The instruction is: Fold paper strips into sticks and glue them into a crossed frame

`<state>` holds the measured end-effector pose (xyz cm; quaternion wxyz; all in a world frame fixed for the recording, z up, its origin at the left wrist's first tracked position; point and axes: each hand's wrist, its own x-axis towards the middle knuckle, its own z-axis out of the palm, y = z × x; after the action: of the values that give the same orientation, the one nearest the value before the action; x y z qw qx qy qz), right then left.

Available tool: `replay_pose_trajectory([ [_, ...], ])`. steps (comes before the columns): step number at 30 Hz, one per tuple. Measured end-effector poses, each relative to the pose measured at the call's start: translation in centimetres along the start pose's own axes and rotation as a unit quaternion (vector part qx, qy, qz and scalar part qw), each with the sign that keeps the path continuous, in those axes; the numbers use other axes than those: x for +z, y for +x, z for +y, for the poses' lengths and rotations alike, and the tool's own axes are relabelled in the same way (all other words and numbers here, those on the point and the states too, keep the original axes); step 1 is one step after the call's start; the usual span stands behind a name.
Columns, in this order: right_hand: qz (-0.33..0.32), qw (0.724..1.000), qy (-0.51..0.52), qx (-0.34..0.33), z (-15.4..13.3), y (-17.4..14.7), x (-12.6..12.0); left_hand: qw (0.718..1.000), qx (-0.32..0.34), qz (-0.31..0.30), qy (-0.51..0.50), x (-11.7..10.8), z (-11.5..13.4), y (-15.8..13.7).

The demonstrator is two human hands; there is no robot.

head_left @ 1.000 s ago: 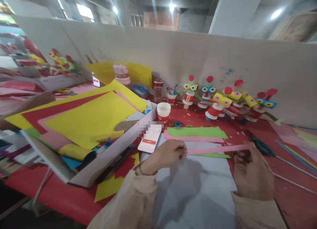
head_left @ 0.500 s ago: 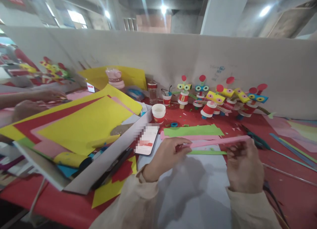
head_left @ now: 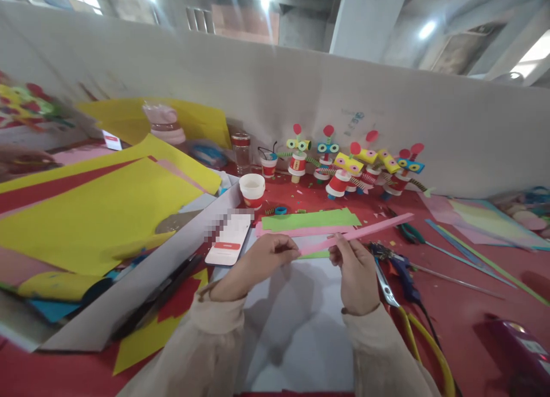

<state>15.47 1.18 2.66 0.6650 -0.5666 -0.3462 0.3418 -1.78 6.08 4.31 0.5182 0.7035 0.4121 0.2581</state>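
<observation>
A pink paper strip (head_left: 378, 227) stretches between my two hands, slanting up to the right. My left hand (head_left: 268, 258) pinches its left end. Around the strip's middle my right hand (head_left: 354, 271) is closed, and the far end sticks out past the fingers. Behind and below it lies a green paper strip (head_left: 315, 255), partly covered by the fingers, on a pale grey-white board (head_left: 296, 328). Just beyond the hands, a green paper piece (head_left: 311, 219) rests on pink paper (head_left: 262, 232).
Left are a phone (head_left: 230, 239) and a box (head_left: 141, 291) heaped with coloured paper. A paper cup (head_left: 252, 191) and several paper-cup figures (head_left: 339, 182) stand behind. Yellow-handled scissors (head_left: 408, 322), a glue gun (head_left: 401, 271) and a purple device (head_left: 522, 351) lie right.
My right hand has moved left along the pink strip, from its right end to about its middle. The view has turned right, showing the scissors, glue gun and purple device.
</observation>
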Motion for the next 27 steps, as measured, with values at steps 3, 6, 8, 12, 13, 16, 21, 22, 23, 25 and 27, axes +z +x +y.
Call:
replay_pose_trajectory([
  [3,0.043,0.999,0.009,-0.015,0.1,0.5,-0.3,1.0,-0.019,-0.017,-0.007,-1.1,0.1,-0.2],
  [6,0.106,0.994,0.008,-0.031,0.3,0.6,-0.2,1.0,-0.021,0.006,0.016,-1.6,-0.1,-0.3],
  [8,0.138,0.989,0.006,-0.054,0.2,0.5,0.0,0.998,-0.005,0.035,0.047,-1.5,-0.5,-0.2],
  [12,0.187,0.979,-0.006,-0.085,-0.3,0.1,0.1,0.965,0.006,0.156,0.209,-0.5,-1.2,0.1],
  [13,0.185,0.979,-0.011,-0.081,-0.3,0.0,0.0,0.946,0.005,0.203,0.253,-0.1,-1.2,0.0],
  [16,0.126,0.989,-0.048,-0.062,0.2,-0.3,0.1,0.912,0.09,0.282,0.283,1.1,-1.0,-0.2],
  [21,0.021,0.999,-0.024,-0.002,1.1,-1.1,1.2,0.937,0.209,0.168,0.226,3.4,-0.6,-0.5],
  [22,0.013,1.0,0.007,0.01,1.2,-1.1,1.3,0.942,0.201,0.157,0.218,3.6,-0.7,-0.4],
  [23,0.008,0.999,0.036,0.023,1.2,-1.1,1.4,0.948,0.188,0.15,0.209,3.8,-0.7,-0.4],
  [25,0.001,0.995,0.079,0.053,1.3,-1.0,1.4,0.959,0.16,0.137,0.19,3.9,-1.0,-0.3],
  [27,-0.01,0.991,0.102,0.087,1.4,-0.7,1.3,0.965,0.139,0.133,0.176,3.8,-1.2,-0.2],
])
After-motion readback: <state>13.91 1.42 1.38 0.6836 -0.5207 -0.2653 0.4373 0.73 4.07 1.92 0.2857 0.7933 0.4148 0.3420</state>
